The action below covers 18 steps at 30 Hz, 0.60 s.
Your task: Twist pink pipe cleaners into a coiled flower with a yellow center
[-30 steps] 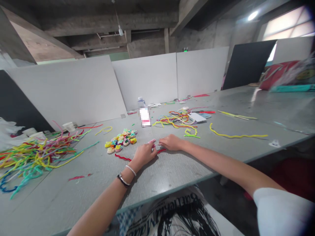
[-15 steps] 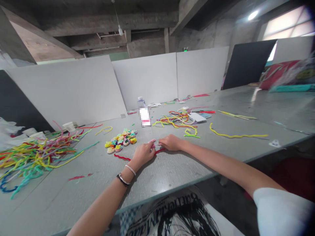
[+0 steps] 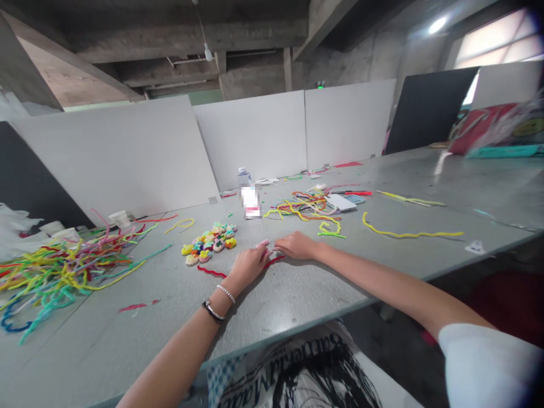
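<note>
My left hand (image 3: 250,263) is closed in a pinch around a small pink piece (image 3: 262,244), apparently fuzzy; its exact shape is too small to make out. My right hand (image 3: 294,246) meets it fingertip to fingertip, also pinched, and what lies between its fingers is hidden. Beneath my left hand a red pipe cleaner (image 3: 211,272) lies on the table, both ends showing on either side. Just left of the hands sits a cluster of small multicoloured flower-shaped pieces (image 3: 209,243).
A tangled heap of coloured pipe cleaners (image 3: 76,258) covers the left of the grey table (image 3: 170,328). Another pile (image 3: 304,205) lies beyond my hands, beside a white card (image 3: 341,203). A yellow pipe cleaner (image 3: 412,234) stretches out right. White panels (image 3: 255,136) stand at the back.
My fingers have shifted very slightly around the pink piece, and the two hands stay together. Everything else on the table looks the same.
</note>
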### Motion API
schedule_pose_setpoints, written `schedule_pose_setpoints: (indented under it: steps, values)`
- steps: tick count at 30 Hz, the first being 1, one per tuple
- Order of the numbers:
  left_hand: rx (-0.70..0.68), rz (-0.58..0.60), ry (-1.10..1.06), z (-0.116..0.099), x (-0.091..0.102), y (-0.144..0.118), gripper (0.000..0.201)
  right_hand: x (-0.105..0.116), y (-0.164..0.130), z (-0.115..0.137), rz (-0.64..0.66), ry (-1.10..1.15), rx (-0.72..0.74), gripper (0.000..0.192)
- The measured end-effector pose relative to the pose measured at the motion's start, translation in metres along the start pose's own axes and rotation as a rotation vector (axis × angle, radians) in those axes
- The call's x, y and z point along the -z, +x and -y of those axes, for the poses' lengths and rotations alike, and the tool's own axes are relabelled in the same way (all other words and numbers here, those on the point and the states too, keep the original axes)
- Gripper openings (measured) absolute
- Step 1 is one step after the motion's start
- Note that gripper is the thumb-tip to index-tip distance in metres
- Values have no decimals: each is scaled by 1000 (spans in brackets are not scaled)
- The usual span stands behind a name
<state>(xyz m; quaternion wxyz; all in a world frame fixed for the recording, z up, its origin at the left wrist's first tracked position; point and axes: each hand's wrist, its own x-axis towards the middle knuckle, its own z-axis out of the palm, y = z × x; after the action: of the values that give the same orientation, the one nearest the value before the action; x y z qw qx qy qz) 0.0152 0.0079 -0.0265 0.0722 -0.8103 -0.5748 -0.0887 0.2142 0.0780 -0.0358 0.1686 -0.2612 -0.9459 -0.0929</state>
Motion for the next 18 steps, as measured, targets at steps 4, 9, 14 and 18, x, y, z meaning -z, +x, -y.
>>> schedule_pose_setpoints:
  steps: [4,9,14,18]
  values:
    - [6,18,-12,-1,1,0,50,5,0,1,-70,82,-40,38]
    - [-2,21,-19,0,3,0,49,4,0,-3,-114,107,32,33]
    - [-7,21,0,2,4,0,48,-3,1,-8,-158,72,82,28]
    - [-5,15,6,2,2,1,48,-4,2,-8,-183,39,139,27]
